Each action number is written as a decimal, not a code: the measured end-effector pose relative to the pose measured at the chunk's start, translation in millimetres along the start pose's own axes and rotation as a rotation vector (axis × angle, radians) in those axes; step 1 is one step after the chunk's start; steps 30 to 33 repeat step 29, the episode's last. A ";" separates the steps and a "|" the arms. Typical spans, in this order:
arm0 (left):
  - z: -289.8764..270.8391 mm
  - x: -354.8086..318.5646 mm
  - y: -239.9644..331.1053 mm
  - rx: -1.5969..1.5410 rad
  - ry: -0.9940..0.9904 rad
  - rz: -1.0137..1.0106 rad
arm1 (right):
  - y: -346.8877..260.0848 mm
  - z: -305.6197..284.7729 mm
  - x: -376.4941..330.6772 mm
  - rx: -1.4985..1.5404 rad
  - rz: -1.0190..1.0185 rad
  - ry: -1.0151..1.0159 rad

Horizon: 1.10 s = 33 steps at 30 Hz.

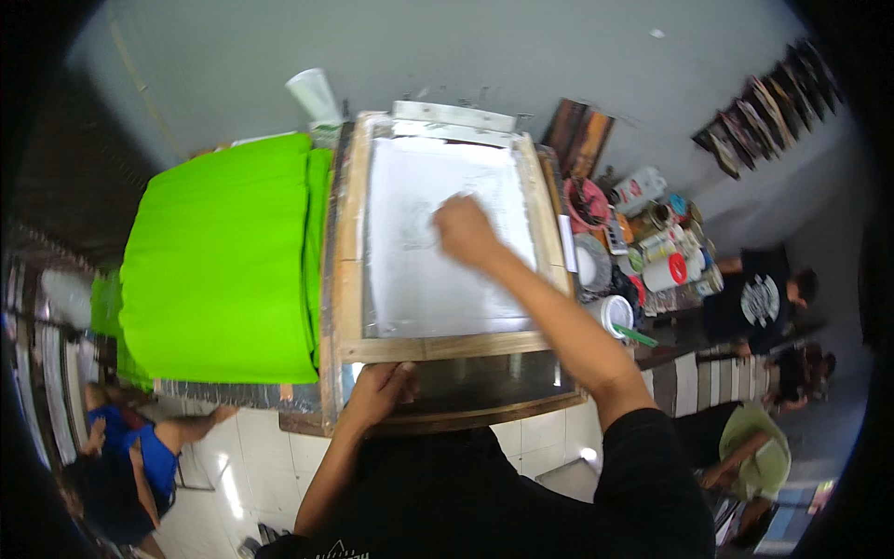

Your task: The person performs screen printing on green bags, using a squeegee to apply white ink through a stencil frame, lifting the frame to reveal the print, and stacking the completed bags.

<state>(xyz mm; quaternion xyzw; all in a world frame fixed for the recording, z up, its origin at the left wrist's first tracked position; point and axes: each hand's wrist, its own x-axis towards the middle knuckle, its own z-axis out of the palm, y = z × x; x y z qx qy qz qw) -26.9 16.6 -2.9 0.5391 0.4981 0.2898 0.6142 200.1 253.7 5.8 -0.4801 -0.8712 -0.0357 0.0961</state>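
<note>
The right hand [463, 230] lies on the pale mesh of a wooden screen frame [438, 347], in the upper middle of the screen. The fingers are curled together, closed as if they press on something small, but the hand is blurred and I cannot tell if it holds a cloth or nothing. A faint grey drawing shows on the mesh just beside this hand.

The left hand [380, 391] rests at the near edge of the frame, below its lower wooden bar. The fingers are bent and the fingertips touch the dark shiny strip there; it grips nothing that I can see.

The frame lies flat on the worktop [447, 410] in front of the person and fills its middle part. At the far end of the frame there is a metal clamp bar [453, 115].

To the left of the frame, touching its side, lies a stack of bright green fabric [219, 261]. Behind it stands a white plastic cup [314, 95], tilted in the picture.

To the right of the frame a side table [680, 300] carries many paint pots and jars [666, 252], a red bowl [585, 200] and a white tub [615, 310].

Other people sit at the right edge and the lower left corner, well apart from the frame.
</note>
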 end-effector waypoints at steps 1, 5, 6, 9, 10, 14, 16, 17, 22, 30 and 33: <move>-5.7 -5.0 -2.0 -0.008 0.028 -0.030 | -37.6 -4.0 -2.4 0.159 -0.109 -0.011; -1.4 -5.2 7.1 -0.048 0.049 0.013 | -32.8 -44.8 -43.9 0.286 -0.120 -0.015; 1.1 -4.3 8.7 -0.040 0.049 0.019 | -11.1 -55.8 -49.3 0.180 -0.010 -0.045; 2.4 -1.6 -6.0 -0.080 0.081 0.038 | 13.1 -107.9 -69.2 0.447 0.204 0.105; 1.0 -1.5 -9.8 -0.067 0.075 0.035 | 13.4 -137.2 -81.6 0.585 0.292 0.175; 2.2 -2.0 -4.2 -0.031 0.086 0.030 | 32.6 -252.3 -162.0 0.681 0.535 0.490; 5.3 -5.0 -7.1 -0.051 0.109 0.034 | 58.6 -287.5 -214.7 0.513 0.659 0.594; 6.1 -5.6 -10.9 -0.042 0.142 0.034 | 72.4 -295.0 -240.3 0.550 0.707 0.667; 14.5 -7.4 -13.8 -0.005 0.202 0.045 | 135.2 -262.3 -374.0 0.552 1.154 0.823; 31.0 -9.1 -12.5 0.099 0.394 0.031 | 228.1 7.6 -487.5 0.672 1.266 0.491; 31.0 -9.1 -12.5 0.099 0.394 0.031 | 228.1 7.6 -487.5 0.672 1.266 0.491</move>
